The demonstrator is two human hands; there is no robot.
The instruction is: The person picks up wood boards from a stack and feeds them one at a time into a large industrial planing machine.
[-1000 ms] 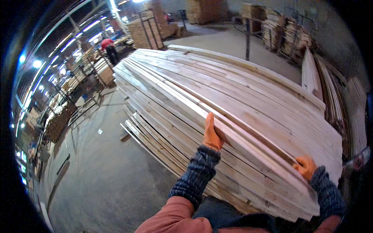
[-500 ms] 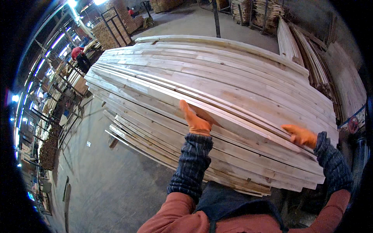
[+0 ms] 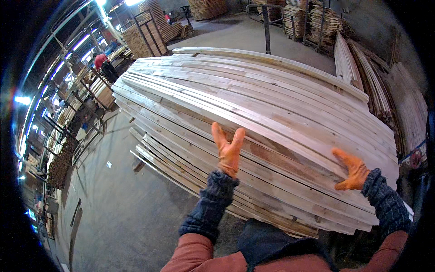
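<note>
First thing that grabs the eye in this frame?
The big stack of pale wooden boards fills the middle of the view, layered and fanning toward the far left. Next come the two orange gloves in front of it: the left hand is raised with fingers spread over the near boards, and the right hand is open near the stack's right end. Far off at upper left, a person in a red top stands among more timber racks.

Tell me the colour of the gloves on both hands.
Orange, on the left hand and right hand; clearest in the head view.
</note>
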